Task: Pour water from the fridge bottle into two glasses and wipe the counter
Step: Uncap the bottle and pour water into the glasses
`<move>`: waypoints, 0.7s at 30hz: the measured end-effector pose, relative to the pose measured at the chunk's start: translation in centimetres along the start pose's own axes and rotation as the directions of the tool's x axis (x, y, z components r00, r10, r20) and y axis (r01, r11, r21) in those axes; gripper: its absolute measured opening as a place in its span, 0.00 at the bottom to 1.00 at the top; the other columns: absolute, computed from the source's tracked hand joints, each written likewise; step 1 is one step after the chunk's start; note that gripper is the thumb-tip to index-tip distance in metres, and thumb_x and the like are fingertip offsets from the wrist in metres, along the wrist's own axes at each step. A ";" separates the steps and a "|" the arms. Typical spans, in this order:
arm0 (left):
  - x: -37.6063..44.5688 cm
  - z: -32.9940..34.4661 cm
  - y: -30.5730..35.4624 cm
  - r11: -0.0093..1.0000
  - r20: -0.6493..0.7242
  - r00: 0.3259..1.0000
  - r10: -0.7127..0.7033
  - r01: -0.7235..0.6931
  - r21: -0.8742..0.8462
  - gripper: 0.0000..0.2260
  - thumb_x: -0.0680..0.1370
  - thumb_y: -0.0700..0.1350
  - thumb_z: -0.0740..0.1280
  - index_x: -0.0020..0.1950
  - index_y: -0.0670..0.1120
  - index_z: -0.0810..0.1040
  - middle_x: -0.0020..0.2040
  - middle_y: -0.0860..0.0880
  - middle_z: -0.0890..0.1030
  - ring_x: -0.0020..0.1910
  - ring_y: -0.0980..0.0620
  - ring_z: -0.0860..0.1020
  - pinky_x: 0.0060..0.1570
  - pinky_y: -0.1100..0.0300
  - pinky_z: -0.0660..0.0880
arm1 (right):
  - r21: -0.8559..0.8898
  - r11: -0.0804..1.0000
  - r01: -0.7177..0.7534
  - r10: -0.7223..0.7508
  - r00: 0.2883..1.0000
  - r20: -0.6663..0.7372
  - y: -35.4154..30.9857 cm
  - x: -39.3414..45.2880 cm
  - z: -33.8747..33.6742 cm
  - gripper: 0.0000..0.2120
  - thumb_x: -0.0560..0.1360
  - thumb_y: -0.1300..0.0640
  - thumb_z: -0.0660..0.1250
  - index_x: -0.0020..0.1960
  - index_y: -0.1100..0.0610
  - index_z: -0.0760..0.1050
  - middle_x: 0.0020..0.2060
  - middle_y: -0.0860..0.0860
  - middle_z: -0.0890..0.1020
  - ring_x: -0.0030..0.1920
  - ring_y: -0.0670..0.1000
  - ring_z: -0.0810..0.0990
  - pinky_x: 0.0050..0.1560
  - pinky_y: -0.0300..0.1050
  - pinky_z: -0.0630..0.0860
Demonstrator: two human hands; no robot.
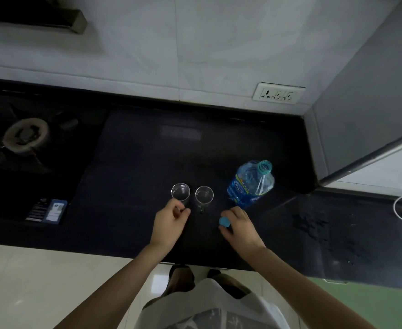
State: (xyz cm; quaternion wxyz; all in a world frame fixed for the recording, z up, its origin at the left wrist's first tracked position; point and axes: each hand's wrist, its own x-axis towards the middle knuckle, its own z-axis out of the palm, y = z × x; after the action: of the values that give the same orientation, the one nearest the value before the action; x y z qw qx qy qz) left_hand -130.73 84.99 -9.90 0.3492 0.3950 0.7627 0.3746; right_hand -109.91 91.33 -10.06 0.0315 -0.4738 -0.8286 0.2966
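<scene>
Your right hand (239, 227) fingers are pinching the blue cap (224, 221), just above the table (133, 162). Your left hand (169, 223) fingers are curling round the foot of the left glass (181, 192). The right glass (204, 195) is standing beside it. I cannot tell if either is holding water. The bottle (252, 184) is standing open, mostly full. Next, I think you are needing to drop the cap and lift the bottle to pour.

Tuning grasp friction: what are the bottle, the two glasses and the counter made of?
Bottle: clear thin plastic, blue label, likely PET. Left glass and right glass: see-through, probably glass, possibly hard plastic. Counter: black, faintly glossy, looks like polished stone.
</scene>
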 end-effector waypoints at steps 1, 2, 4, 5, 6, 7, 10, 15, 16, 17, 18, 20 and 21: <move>-0.1 0.6 0.5 0.998 0.064 0.998 -0.018 0.022 -0.060 0.03 0.76 0.42 0.69 0.48 0.46 0.76 0.37 0.48 0.80 0.33 0.54 0.80 0.35 0.61 0.77 | 0.002 1.000 -0.013 0.013 1.000 0.019 0.2 0.0 0.1 0.19 0.78 0.54 0.66 0.67 0.54 0.71 0.61 0.50 0.70 0.62 0.48 0.69 0.64 0.40 0.68; -0.1 1.2 0.9 0.989 0.130 0.990 -0.058 0.075 -0.129 0.04 0.77 0.41 0.68 0.51 0.45 0.76 0.38 0.46 0.81 0.32 0.54 0.80 0.35 0.61 0.77 | 0.006 1.000 -0.026 0.026 0.999 0.034 0.3 0.0 0.2 0.19 0.78 0.53 0.66 0.68 0.54 0.71 0.61 0.50 0.70 0.62 0.48 0.69 0.65 0.40 0.68; 0.0 2.6 1.6 0.947 0.225 0.962 -0.153 0.208 -0.244 0.08 0.78 0.38 0.66 0.57 0.41 0.74 0.40 0.44 0.81 0.34 0.53 0.81 0.36 0.62 0.78 | 0.011 0.999 -0.053 0.052 0.997 0.062 0.6 0.1 0.5 0.20 0.78 0.54 0.66 0.68 0.54 0.70 0.62 0.50 0.70 0.63 0.49 0.69 0.65 0.41 0.68; 0.1 3.4 1.8 0.922 0.251 0.948 -0.197 0.266 -0.281 0.10 0.78 0.38 0.66 0.59 0.40 0.73 0.41 0.43 0.81 0.34 0.52 0.81 0.36 0.63 0.79 | 0.009 0.998 -0.064 0.063 0.995 0.071 0.7 0.2 0.7 0.20 0.78 0.54 0.66 0.68 0.54 0.70 0.62 0.50 0.70 0.64 0.49 0.69 0.66 0.41 0.67; 0.2 4.0 1.9 0.890 0.267 0.932 -0.244 0.325 -0.320 0.11 0.79 0.38 0.65 0.60 0.40 0.71 0.41 0.42 0.81 0.35 0.51 0.81 0.36 0.63 0.79 | 0.001 0.998 -0.066 0.066 0.995 0.076 0.8 0.3 0.9 0.20 0.78 0.54 0.66 0.68 0.55 0.70 0.62 0.51 0.70 0.64 0.50 0.69 0.66 0.41 0.67; 0.4 4.6 2.0 0.850 0.277 0.915 -0.293 0.382 -0.363 0.12 0.79 0.38 0.65 0.61 0.39 0.70 0.41 0.41 0.80 0.35 0.50 0.81 0.36 0.63 0.80 | -0.007 0.998 -0.064 0.064 0.995 0.079 0.9 0.4 1.1 0.20 0.78 0.55 0.67 0.68 0.55 0.71 0.62 0.52 0.71 0.64 0.51 0.69 0.66 0.41 0.67; 0.8 5.8 1.9 0.718 0.305 0.861 -0.406 0.507 -0.477 0.10 0.79 0.38 0.64 0.59 0.38 0.71 0.42 0.41 0.80 0.38 0.48 0.81 0.36 0.64 0.80 | -0.023 0.998 -0.067 0.069 0.993 0.097 1.3 0.5 1.5 0.20 0.77 0.55 0.67 0.68 0.56 0.71 0.62 0.53 0.71 0.64 0.52 0.69 0.66 0.41 0.66; 1.2 6.4 1.7 0.610 0.359 0.813 -0.459 0.582 -0.539 0.08 0.80 0.42 0.63 0.55 0.38 0.74 0.45 0.42 0.78 0.44 0.48 0.81 0.36 0.65 0.79 | -0.030 0.996 -0.082 0.085 0.989 0.119 1.8 0.7 1.6 0.22 0.78 0.55 0.67 0.70 0.56 0.70 0.64 0.53 0.71 0.66 0.52 0.68 0.67 0.41 0.64; 1.3 6.5 1.7 0.608 0.364 0.812 -0.456 0.583 -0.539 0.08 0.81 0.42 0.63 0.53 0.38 0.75 0.45 0.43 0.78 0.44 0.48 0.80 0.37 0.65 0.79 | -0.032 0.996 -0.082 0.085 0.989 0.121 1.9 0.7 1.5 0.22 0.78 0.54 0.67 0.70 0.56 0.69 0.64 0.53 0.71 0.66 0.52 0.67 0.68 0.41 0.64; 1.4 6.6 1.7 0.611 0.360 0.815 -0.454 0.579 -0.540 0.07 0.81 0.43 0.62 0.50 0.39 0.75 0.44 0.43 0.78 0.44 0.49 0.80 0.39 0.65 0.79 | -0.028 0.996 -0.083 0.086 0.989 0.120 1.9 0.7 1.5 0.24 0.77 0.54 0.67 0.71 0.56 0.68 0.65 0.53 0.70 0.67 0.51 0.67 0.68 0.41 0.63; 1.5 6.7 1.7 0.620 0.346 0.823 -0.451 0.567 -0.542 0.08 0.82 0.43 0.61 0.47 0.40 0.75 0.43 0.44 0.78 0.44 0.49 0.80 0.40 0.64 0.78 | -0.019 0.996 -0.090 0.091 0.989 0.118 1.8 0.7 1.4 0.25 0.77 0.53 0.67 0.72 0.55 0.67 0.65 0.52 0.70 0.67 0.51 0.66 0.68 0.41 0.63; 1.6 6.8 1.8 0.652 0.310 0.844 -0.438 0.536 -0.536 0.10 0.82 0.42 0.59 0.43 0.41 0.74 0.42 0.44 0.78 0.43 0.51 0.80 0.44 0.64 0.78 | 0.010 0.995 -0.101 0.100 0.991 0.094 1.7 0.5 1.1 0.26 0.77 0.52 0.68 0.72 0.55 0.66 0.65 0.52 0.70 0.67 0.50 0.67 0.68 0.41 0.64; 1.6 6.7 1.9 0.668 0.301 0.853 -0.427 0.522 -0.531 0.10 0.82 0.42 0.59 0.43 0.41 0.74 0.42 0.44 0.78 0.43 0.51 0.80 0.45 0.64 0.78 | 0.029 0.994 -0.104 0.101 0.992 0.074 1.7 0.4 0.9 0.25 0.77 0.52 0.68 0.71 0.55 0.67 0.65 0.51 0.70 0.66 0.50 0.68 0.68 0.40 0.65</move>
State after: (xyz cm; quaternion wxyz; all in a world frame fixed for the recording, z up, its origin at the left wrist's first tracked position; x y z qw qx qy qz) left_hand -125.18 89.12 -11.85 0.5969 0.0795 0.6531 0.4592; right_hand -109.10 91.88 -11.81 -0.0061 -0.5041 -0.7988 0.3282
